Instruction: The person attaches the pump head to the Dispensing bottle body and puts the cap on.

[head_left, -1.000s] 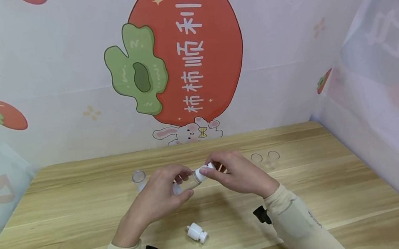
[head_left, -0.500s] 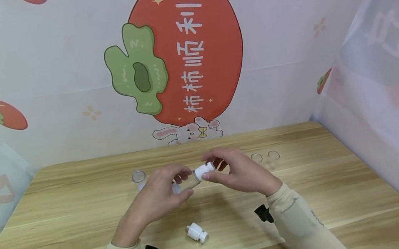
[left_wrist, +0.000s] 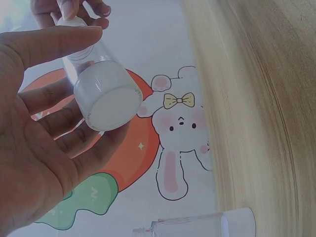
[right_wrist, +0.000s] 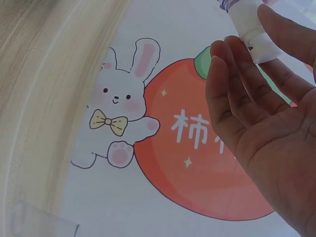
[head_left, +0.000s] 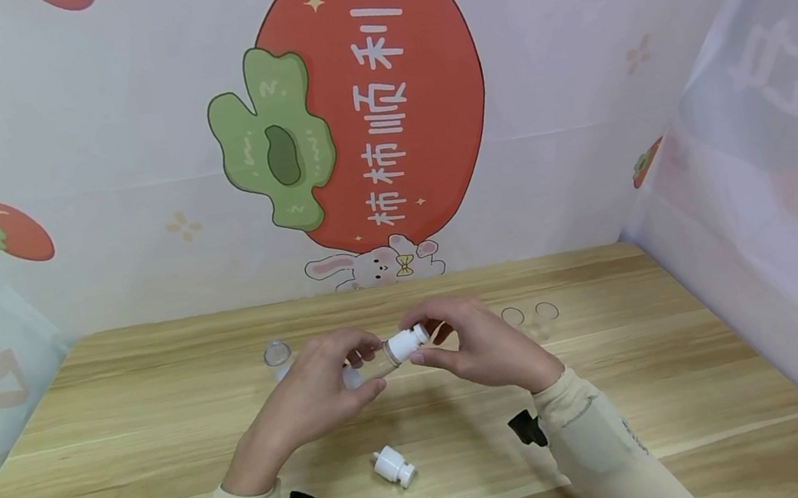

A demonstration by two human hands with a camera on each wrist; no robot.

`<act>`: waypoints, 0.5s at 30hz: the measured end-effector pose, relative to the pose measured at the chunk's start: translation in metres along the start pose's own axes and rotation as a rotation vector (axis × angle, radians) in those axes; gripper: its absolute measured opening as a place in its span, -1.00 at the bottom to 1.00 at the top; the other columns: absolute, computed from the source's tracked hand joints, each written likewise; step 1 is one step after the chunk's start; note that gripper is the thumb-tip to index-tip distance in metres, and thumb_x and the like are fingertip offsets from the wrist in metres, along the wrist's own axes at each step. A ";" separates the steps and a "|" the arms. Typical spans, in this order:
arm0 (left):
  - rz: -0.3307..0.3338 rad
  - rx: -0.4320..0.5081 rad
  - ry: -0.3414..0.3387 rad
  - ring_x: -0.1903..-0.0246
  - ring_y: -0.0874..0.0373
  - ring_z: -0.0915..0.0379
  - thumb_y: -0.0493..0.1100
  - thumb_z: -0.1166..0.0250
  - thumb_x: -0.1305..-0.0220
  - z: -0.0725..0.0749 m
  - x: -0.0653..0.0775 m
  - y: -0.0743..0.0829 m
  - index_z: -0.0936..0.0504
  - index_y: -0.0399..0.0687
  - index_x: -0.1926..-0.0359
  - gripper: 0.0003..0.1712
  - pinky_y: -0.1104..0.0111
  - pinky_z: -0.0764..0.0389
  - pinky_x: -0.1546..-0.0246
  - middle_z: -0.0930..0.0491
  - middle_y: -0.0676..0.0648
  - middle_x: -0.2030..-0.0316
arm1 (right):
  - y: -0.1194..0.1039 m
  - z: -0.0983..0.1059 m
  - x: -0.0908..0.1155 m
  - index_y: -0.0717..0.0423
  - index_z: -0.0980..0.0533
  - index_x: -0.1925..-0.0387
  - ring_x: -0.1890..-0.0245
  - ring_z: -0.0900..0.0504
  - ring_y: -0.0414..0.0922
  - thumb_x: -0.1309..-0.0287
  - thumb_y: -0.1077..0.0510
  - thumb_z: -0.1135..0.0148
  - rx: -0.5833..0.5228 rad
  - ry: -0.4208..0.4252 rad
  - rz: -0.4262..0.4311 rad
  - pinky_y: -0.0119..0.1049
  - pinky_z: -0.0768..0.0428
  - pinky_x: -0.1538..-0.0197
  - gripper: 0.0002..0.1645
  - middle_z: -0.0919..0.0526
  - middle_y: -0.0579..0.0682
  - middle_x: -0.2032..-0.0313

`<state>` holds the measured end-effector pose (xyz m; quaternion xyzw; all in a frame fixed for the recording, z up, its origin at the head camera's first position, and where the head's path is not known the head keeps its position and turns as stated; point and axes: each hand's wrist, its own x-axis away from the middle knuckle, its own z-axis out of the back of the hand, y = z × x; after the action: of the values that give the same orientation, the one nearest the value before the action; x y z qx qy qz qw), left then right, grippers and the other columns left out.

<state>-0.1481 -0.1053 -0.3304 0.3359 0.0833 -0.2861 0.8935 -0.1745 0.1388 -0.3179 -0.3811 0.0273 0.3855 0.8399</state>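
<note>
My left hand (head_left: 319,386) holds a clear pump bottle (head_left: 378,364) tilted above the table, its white base (left_wrist: 113,103) facing the left wrist camera. A white pump top (head_left: 407,343) is seated on the bottle's neck. Around this pump top my right hand (head_left: 475,344) curls, with the thumb on the near side and the fingers behind it. A second white pump top (head_left: 395,466) lies on the table nearer the person. Behind the left hand is another clear bottle (left_wrist: 187,228) with a white base, partly hidden in the head view.
Two clear cylinders with thin dark rims, probably covers (head_left: 513,316), stand to the right of the right hand. A wooden table (head_left: 168,448) lies beneath everything. Printed sheeting (head_left: 538,96) hangs along the back and both sides.
The right hand's fingers and thumb have shifted slightly around the pump top and loosened, showing more of it. The left hand and bottle have barely moved.
</note>
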 end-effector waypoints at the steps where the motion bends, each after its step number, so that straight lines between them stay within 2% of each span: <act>1: -0.002 -0.001 0.001 0.29 0.23 -0.50 -0.25 -0.59 -0.02 0.000 0.000 0.000 -0.71 -0.14 0.09 -0.61 0.32 -0.58 0.26 -0.61 0.11 0.29 | 0.000 0.000 0.000 0.08 -0.62 -0.01 0.20 -0.64 -0.19 -0.15 0.24 -0.49 0.000 -0.001 -0.001 -0.22 -0.66 0.08 -0.63 -0.66 -0.18 0.14; 8: -0.002 -0.004 0.002 0.29 0.23 -0.50 -0.25 -0.59 -0.02 0.000 0.000 0.000 -0.71 -0.14 0.09 -0.61 0.32 -0.59 0.25 -0.61 0.11 0.29 | 0.000 -0.001 -0.002 0.05 -0.64 0.06 0.25 -0.63 -0.24 -0.21 0.17 -0.45 0.005 -0.009 0.000 -0.27 -0.66 0.10 -0.74 -0.66 -0.21 0.21; 15: -0.011 -0.006 0.007 0.29 0.23 -0.50 -0.26 -0.59 -0.02 0.000 0.001 0.001 -0.71 -0.14 0.10 -0.61 0.32 -0.59 0.25 -0.61 0.11 0.29 | -0.003 -0.002 -0.002 -0.02 -0.64 0.14 0.28 -0.61 -0.28 -0.30 0.07 -0.38 0.046 -0.023 -0.062 -0.25 -0.65 0.11 -0.85 -0.63 -0.26 0.28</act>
<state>-0.1473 -0.1054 -0.3300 0.3337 0.0889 -0.2896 0.8926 -0.1737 0.1353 -0.3171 -0.3579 0.0145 0.3629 0.8602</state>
